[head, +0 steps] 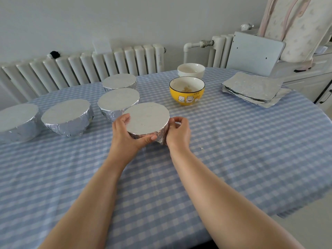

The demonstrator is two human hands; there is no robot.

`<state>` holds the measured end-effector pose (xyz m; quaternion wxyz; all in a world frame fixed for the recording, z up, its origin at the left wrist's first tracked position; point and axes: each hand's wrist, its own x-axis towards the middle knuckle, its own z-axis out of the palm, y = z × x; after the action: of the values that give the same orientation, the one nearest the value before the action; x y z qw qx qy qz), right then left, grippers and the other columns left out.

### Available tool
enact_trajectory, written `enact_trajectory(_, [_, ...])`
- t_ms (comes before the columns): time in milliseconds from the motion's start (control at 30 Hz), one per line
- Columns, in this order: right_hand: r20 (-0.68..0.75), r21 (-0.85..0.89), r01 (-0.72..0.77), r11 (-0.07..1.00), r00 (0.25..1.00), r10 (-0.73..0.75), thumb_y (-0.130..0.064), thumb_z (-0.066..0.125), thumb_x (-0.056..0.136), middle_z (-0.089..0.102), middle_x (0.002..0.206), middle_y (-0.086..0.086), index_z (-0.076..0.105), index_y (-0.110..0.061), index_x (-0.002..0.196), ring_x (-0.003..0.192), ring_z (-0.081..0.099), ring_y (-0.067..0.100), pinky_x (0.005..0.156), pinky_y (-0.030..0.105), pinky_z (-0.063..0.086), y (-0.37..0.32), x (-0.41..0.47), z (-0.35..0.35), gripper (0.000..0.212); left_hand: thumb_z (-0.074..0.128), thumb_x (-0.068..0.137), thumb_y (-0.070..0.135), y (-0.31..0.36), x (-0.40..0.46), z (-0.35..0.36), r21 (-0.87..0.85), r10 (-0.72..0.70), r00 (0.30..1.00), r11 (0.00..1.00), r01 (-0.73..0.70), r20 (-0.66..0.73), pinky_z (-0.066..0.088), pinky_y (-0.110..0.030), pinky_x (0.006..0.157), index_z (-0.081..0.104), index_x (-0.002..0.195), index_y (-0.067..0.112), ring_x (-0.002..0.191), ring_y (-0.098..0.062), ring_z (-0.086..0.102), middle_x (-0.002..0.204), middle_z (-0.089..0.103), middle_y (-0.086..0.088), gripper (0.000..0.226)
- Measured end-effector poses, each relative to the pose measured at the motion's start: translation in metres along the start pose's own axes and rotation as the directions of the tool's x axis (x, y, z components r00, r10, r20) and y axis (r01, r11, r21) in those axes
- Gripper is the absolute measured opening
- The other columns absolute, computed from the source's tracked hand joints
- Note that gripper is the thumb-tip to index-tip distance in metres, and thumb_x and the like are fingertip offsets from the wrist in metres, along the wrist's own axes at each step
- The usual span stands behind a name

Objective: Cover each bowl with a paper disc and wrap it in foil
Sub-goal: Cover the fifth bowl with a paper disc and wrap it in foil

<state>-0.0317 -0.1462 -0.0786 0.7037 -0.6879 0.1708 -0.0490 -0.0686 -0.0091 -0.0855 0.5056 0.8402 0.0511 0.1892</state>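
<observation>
From the head camera, looking down over the blue checked tablecloth (233, 159), the person has a foil-wrapped bowl (148, 118) in front of them, near the middle of the table and almost touching another wrapped bowl just behind it. The left hand (125, 132) cups its left side, thumb laid along the crinkled foil at the base and fingers curled over the rim. The right hand (177, 131) sits against the right side, its fingertips pinching or pressing the foil near the rim; the hands are apart, with the bowl clamped between them.

Four wrapped bowls (67, 119) stand to the left and behind. A yellow bowl with cartoon cats (186, 90) and a white bowl (191, 70) wait uncovered farther back, and a stack of foil sheets (251, 88) lies at the right. I can't make out any loose paper discs.

By my reckoning the bowl is ceramic, so fairly heavy, hard and breakable, while its foil skin is thin, tears easily and holds every crease. The flat top probably has only paper under it, so it would give if pressed. Best taken by the sides, low down, as now.
</observation>
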Motion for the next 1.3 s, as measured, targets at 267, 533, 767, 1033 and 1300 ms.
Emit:
enact_trajectory(267, [0.126, -0.061, 0.007, 0.998, 0.992, 0.0, -0.008, 0.042, 0.097, 0.055, 0.087, -0.018, 0.052, -0.019, 0.119, 0.086, 0.058, 0.007, 0.066, 0.024, 0.05, -0.006, 0.002, -0.003, 0.027, 0.08, 0.047, 0.051, 0.002, -0.002, 0.001, -0.015, -0.001, 1.0, 1.0, 0.001, 0.003, 0.028, -0.013, 0.098, 0.03, 0.145, 0.016, 0.127, -0.004, 0.031, 0.137, 0.029, 0.009, 0.115])
enact_trajectory(533, [0.194, -0.233, 0.062, 0.971, 0.981, -0.017, -0.003, 0.048, 0.092, 0.067, 0.108, -0.005, 0.062, -0.015, 0.117, 0.082, 0.061, 0.006, 0.053, 0.011, 0.041, -0.003, 0.015, -0.012, 0.032, 0.082, 0.054, 0.054, 0.009, -0.012, 0.015, 0.018, -0.023, 0.996, 1.0, 0.024, -0.082, 0.027, -0.024, 0.11, 0.027, 0.146, 0.014, 0.128, -0.004, 0.028, 0.144, 0.028, 0.0, 0.114])
enact_trajectory(767, [0.023, -0.276, 0.21, 0.938, 0.977, -0.212, -0.014, 0.037, 0.102, 0.059, 0.13, -0.004, 0.056, -0.017, 0.129, 0.12, 0.055, 0.016, 0.094, 0.031, 0.045, -0.01, 0.018, -0.033, 0.033, 0.079, 0.05, 0.069, 0.011, -0.019, 0.027, -0.017, -0.065, 0.985, 0.998, 0.063, -0.159, 0.022, -0.039, 0.12, 0.019, 0.151, 0.01, 0.144, -0.018, 0.021, 0.153, 0.02, -0.008, 0.132])
enact_trajectory(1033, [0.189, -0.14, 0.266, 0.954, 0.953, -0.238, -0.036, 0.052, 0.1, 0.063, 0.08, -0.015, 0.058, -0.02, 0.1, 0.076, 0.059, -0.005, 0.063, 0.012, 0.041, -0.01, -0.001, -0.025, 0.018, 0.035, 0.082, 0.078, 0.005, -0.007, 0.002, 0.33, 0.256, 0.963, 0.919, -0.214, -0.088, 0.006, -0.046, 0.12, 0.039, 0.148, 0.024, 0.152, -0.021, -0.008, 0.166, -0.005, 0.002, 0.085])
enact_trajectory(1300, [0.195, -0.123, 0.197, 0.973, 0.966, -0.171, -0.043, 0.049, 0.1, 0.059, 0.092, -0.017, 0.055, -0.021, 0.103, 0.082, 0.055, -0.007, 0.058, 0.009, 0.038, -0.004, -0.007, -0.023, 0.023, 0.056, 0.058, 0.081, 0.007, -0.003, -0.006, 0.282, 0.144, 0.987, 0.946, -0.159, 0.071, 0.019, -0.03, 0.114, 0.034, 0.15, 0.021, 0.149, -0.013, 0.009, 0.165, 0.005, 0.007, 0.112])
